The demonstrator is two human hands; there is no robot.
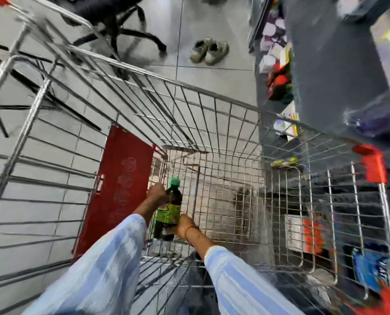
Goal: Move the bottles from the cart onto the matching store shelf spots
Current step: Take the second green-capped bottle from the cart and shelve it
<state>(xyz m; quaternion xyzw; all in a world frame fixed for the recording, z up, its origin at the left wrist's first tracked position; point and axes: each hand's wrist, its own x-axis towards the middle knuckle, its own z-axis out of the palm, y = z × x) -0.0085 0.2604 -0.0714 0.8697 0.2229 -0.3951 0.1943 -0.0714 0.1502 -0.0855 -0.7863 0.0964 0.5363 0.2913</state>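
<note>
Both hands close on a dark plastic bottle with a green cap and green label point(168, 212) deep inside a silver wire shopping cart point(212, 92).

The left hand point(157, 192) wraps the bottle's shoulder just below the cap, while the right hand point(185, 225) grips its lower body; both arms wear pale blue striped sleeves point(112, 258). The bottle stands roughly upright near the cart's floor, beside a red plastic flap point(119, 192) on the basket's left end. Red corner guards point(374, 165) mark the cart's right rim. On the grey tiled floor point(212, 23) beyond lie a pair of worn pale shoes point(208, 51) and the black base of a swivel chair point(121, 32). Store shelves point(280, 71) with blurred packaged goods run along the right.
</note>
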